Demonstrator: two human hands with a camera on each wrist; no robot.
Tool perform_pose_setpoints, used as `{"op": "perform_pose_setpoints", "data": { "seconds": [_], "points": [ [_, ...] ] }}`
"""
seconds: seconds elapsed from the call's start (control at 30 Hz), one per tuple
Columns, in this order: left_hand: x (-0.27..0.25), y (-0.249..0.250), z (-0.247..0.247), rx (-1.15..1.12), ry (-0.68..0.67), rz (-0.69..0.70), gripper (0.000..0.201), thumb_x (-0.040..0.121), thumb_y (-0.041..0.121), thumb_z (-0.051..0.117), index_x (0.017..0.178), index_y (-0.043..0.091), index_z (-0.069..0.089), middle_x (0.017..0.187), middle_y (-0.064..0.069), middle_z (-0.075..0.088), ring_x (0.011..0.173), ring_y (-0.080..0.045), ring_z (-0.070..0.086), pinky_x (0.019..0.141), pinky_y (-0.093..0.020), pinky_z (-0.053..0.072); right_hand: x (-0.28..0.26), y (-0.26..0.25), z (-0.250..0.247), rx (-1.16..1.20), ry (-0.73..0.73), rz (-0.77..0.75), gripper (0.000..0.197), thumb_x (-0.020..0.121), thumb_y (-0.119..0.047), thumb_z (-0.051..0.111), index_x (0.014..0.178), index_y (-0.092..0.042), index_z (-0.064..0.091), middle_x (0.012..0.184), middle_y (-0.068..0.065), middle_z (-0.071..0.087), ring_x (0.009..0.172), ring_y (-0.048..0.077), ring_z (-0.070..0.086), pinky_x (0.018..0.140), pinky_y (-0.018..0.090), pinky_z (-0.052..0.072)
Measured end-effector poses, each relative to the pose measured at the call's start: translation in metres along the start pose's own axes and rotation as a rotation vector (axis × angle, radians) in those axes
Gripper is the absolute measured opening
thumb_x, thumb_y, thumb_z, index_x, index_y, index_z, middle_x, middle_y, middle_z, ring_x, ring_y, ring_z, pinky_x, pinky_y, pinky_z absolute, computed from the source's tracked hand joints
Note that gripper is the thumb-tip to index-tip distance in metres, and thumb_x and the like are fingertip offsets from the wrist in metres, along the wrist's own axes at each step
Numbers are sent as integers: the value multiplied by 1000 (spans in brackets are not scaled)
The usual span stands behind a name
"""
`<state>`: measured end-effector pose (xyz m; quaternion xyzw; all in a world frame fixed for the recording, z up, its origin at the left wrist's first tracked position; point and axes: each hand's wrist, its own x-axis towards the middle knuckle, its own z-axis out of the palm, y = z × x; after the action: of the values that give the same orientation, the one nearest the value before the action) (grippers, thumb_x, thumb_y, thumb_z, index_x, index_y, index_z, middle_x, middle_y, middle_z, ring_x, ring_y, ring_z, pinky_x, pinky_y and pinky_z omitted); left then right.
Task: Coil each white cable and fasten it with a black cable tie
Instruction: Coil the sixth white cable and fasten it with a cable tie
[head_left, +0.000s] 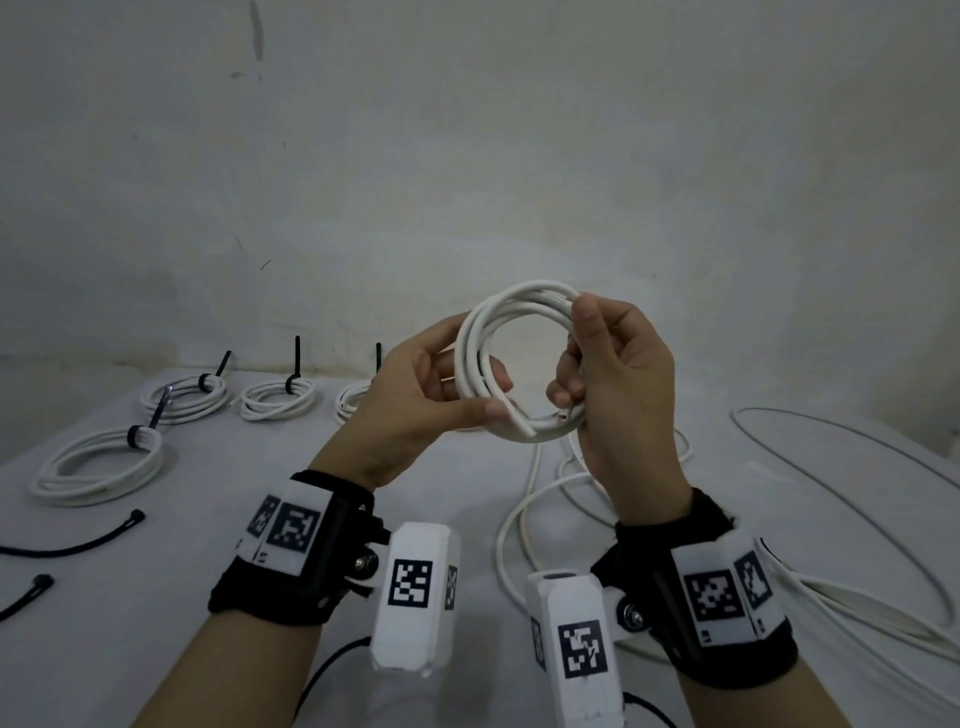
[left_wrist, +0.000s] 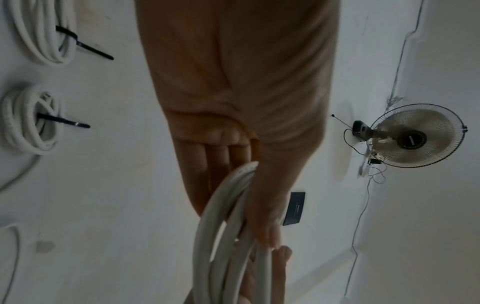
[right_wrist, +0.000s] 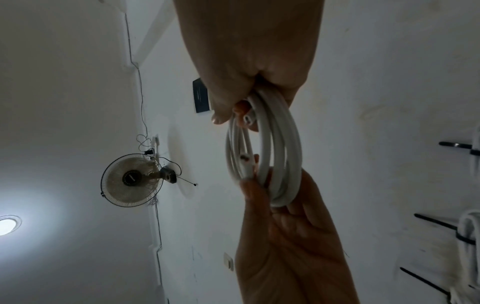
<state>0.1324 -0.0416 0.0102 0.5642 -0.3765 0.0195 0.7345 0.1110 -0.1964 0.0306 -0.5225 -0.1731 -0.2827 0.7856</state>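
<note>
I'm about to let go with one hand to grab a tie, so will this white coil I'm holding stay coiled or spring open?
It will probably spring open: the coil has no tie, and its cut ends poke free near the left hand. The cable looks fairly stiff, holding round loops. Keeping the right hand pinched across all the loops should hold it.

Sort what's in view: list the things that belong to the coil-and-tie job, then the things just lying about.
Job:
- white coil, gripped by left hand and right hand
- loose black ties
- uncoiled white cables
- tied coils

Lying about:
- wall fan
- dark wall box
- ceiling light
</note>
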Motion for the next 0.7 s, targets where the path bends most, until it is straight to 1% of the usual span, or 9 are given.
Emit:
{"op": "perform_pose_setpoints", "data": {
  "seconds": [0.1,0.17,0.27,0.33,0.43,0.5,0.57,0.7],
  "points": [
    [2,-2,6,22,69,29,70,60,10,78,126,18,53,81,1,66,74,-16,64,66,-29,56,1,-1,-2,-7,16,-2,18,91,-21,57,95,-3,56,51,-3,44,38,9,36,39,21,36],
    [2,-2,8,34,102,43,69,61,12,77,126,17,54,81,0,65,73,-18,64,65,-29,55,0,-3,-1,-16,7,-16,21,89,-23,58,95,-3,56,52,-2,44,38,10,36,39,21,37],
    [2,-2,9,58,98,45,65,64,8,78,124,14,55,81,-1,64,72,-18,65,65,-30,55,-1,-4,0,-30,-10,-41,28,83,-30,61,94,-4,57,54,0,46,37,10,37,40,21,37],
    [2,-1,8,80,85,25,58,67,1,76,121,12,55,80,0,64,74,-19,68,66,-31,56,-1,-4,0,-39,-1,-53,24,85,-26,61,94,-4,57,57,1,46,37,11,37,40,21,37],
    [1,0,9,136,57,14,48,73,0,69,118,11,55,80,-1,61,77,-18,69,72,-35,57,0,-3,-1,-68,21,-58,14,92,-18,58,94,-4,57,64,7,44,36,11,37,39,21,37],
    [1,0,11,168,61,11,45,74,2,68,116,13,55,81,1,59,76,-15,68,69,-34,57,0,-3,-2,-71,24,-51,14,93,-17,57,94,-4,57,64,7,44,37,10,36,39,21,37],
    [2,0,12,180,72,6,45,74,4,69,115,15,56,82,2,57,73,-12,65,65,-32,56,1,-4,-4,-54,22,-38,16,92,-18,57,95,-2,57,59,5,44,38,10,36,39,20,36],
    [2,-2,14,200,107,12,46,72,5,70,115,17,56,82,1,58,73,-14,65,63,-32,55,1,-3,-4,-43,21,-26,15,93,-17,57,94,-2,56,56,1,44,37,9,35,38,20,36]
  ]
}}
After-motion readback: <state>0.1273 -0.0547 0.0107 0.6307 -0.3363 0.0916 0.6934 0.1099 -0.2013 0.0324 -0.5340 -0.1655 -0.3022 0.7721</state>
